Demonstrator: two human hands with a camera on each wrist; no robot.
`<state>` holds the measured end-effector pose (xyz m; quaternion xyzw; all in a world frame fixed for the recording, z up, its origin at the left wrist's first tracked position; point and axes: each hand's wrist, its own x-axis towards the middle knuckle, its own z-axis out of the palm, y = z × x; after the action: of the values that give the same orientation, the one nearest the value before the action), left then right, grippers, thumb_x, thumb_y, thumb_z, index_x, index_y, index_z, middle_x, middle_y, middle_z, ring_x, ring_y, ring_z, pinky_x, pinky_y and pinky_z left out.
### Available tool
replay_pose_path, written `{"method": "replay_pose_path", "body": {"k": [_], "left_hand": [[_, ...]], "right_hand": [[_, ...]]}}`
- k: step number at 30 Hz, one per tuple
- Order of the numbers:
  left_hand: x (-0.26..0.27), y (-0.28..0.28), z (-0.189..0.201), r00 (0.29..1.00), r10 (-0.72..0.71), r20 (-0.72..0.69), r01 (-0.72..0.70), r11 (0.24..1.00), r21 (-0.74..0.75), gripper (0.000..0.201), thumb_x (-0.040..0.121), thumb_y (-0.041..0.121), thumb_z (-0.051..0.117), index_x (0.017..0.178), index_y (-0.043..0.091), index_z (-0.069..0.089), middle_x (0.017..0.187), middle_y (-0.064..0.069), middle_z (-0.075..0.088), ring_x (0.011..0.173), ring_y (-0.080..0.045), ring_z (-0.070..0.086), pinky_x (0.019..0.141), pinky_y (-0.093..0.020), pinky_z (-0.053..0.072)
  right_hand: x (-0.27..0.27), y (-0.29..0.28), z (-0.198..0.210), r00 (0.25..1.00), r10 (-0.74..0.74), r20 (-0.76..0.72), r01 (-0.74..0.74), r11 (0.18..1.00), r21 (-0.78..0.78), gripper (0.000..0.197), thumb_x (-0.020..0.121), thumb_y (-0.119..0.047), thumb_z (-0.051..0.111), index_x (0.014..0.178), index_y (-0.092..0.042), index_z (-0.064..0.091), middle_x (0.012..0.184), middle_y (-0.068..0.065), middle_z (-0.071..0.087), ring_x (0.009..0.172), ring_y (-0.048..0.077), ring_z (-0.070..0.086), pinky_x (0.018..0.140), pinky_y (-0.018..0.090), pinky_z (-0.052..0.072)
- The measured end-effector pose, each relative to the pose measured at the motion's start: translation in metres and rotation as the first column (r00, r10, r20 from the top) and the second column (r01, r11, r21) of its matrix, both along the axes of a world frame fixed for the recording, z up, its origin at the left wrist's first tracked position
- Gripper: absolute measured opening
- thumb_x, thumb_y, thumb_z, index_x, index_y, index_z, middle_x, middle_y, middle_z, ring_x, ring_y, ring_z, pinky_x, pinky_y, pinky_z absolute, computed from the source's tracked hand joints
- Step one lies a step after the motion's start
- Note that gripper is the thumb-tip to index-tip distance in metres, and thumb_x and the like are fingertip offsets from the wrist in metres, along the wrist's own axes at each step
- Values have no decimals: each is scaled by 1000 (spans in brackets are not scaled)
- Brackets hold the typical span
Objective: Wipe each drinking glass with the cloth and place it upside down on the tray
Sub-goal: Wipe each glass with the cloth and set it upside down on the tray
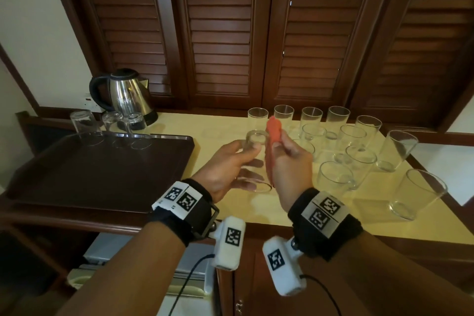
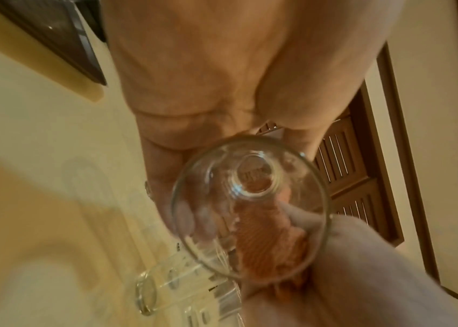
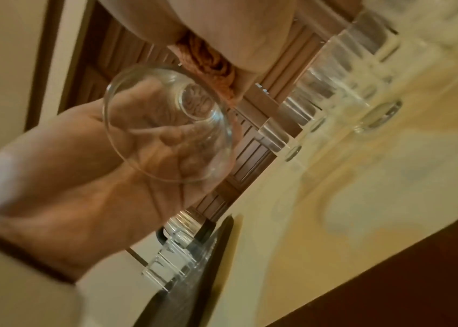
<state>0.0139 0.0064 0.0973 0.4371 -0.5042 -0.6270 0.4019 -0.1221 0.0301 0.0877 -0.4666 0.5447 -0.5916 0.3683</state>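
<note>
My left hand (image 1: 230, 164) grips a clear drinking glass (image 1: 254, 161) above the cream counter, its base pointing away and its wide rim toward me. My right hand (image 1: 289, 161) pinches an orange cloth (image 1: 273, 133) that lies against the glass's right side. In the left wrist view the cloth (image 2: 269, 239) shows through the glass (image 2: 250, 199). The right wrist view shows the glass (image 3: 166, 124) in the left hand (image 3: 82, 166), with the cloth (image 3: 205, 57) above it. The dark brown tray (image 1: 102, 177) at the left carries three upside-down glasses (image 1: 83, 124) along its far edge.
Several upright glasses (image 1: 359, 141) crowd the right half of the cream counter (image 1: 218, 123). A steel kettle (image 1: 125, 95) stands behind the tray. Louvred wooden doors (image 1: 220, 33) close off the back. Cupboard fronts lie below the counter's near edge.
</note>
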Motion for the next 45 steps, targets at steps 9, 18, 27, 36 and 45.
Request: {"method": "replay_pose_path", "body": {"k": [9, 18, 27, 36, 45], "left_hand": [[-10, 0, -5, 998, 67, -13, -68, 997, -37, 46, 97, 53, 66, 131, 23, 62, 121, -17, 70, 90, -28, 71, 78, -40, 59], [-9, -4, -1, 989, 141, -38, -143, 988, -57, 50, 92, 58, 66, 127, 23, 66, 118, -13, 70, 90, -28, 71, 83, -45, 60], [-6, -4, 1, 982, 181, -53, -183, 983, -27, 45, 102, 57, 56, 129, 23, 63, 119, -13, 70, 93, -26, 70, 83, -42, 58], [-4, -6, 1, 976, 215, -5, -215, 976, 7, 49, 99, 65, 55, 128, 26, 62, 124, -15, 69, 103, -29, 72, 94, -49, 60], [-1, -3, -1, 991, 135, -24, -132, 988, 80, 41, 105, 58, 49, 126, 25, 61, 123, -17, 70, 99, -30, 72, 90, -49, 60]], "right_hand": [[-1, 1, 8, 1000, -9, -22, 9, 1000, 4, 41, 106, -18, 49, 144, -31, 54, 115, -14, 71, 93, -3, 63, 88, 19, 54], [2, 4, 5, 993, 77, -92, -77, 997, 9, 42, 107, -17, 47, 146, -31, 51, 128, -15, 64, 103, -11, 61, 87, 11, 50], [7, 9, 6, 991, 82, -108, -79, 996, 30, 42, 106, -17, 49, 145, -32, 48, 100, -24, 63, 90, 1, 67, 71, 11, 54], [14, 10, 0, 985, 100, -137, -99, 995, 20, 42, 106, -18, 50, 146, -28, 50, 125, -16, 63, 91, -19, 59, 79, 2, 45], [12, 14, 1, 987, 59, -148, -56, 998, 25, 42, 105, -16, 51, 145, -30, 49, 107, -24, 64, 97, -11, 64, 80, 10, 52]]}}
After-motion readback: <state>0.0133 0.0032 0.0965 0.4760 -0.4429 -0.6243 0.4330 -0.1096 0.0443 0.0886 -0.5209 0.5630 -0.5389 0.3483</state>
